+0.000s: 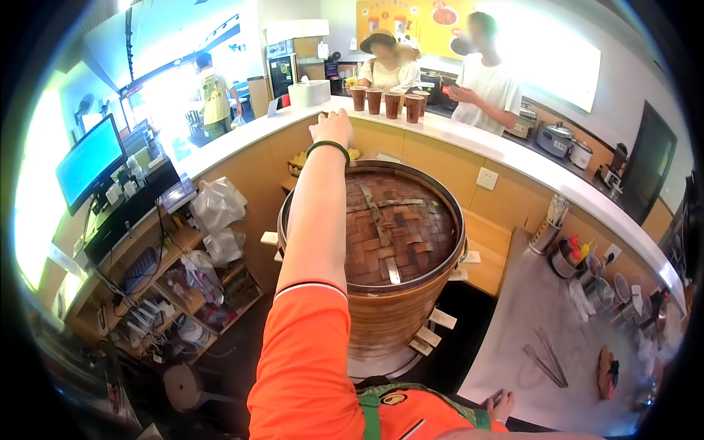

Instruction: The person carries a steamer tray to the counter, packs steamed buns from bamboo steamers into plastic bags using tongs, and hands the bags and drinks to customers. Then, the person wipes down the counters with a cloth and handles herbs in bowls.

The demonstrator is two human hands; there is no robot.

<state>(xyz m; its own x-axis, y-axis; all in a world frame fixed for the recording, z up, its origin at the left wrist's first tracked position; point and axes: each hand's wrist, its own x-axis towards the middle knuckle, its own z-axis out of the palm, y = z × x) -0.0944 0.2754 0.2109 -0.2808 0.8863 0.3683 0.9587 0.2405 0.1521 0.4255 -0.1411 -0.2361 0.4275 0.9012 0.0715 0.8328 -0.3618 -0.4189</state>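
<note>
My left hand reaches forward over the white counter edge, left of several brown drink cups; its fingers are bent and I cannot make out whether they hold anything. Beneath that arm stands a large round bamboo steamer with a woven lid. My right hand is low at the right, at the near edge of the metal worktop, its fingers curled and partly hidden. Metal tongs lie on the worktop beyond it.
Across the counter are people, one in a white shirt. A monitor and cluttered shelves stand left. Squeeze bottles and containers line the right side. Wooden tabs jut out around the steamer.
</note>
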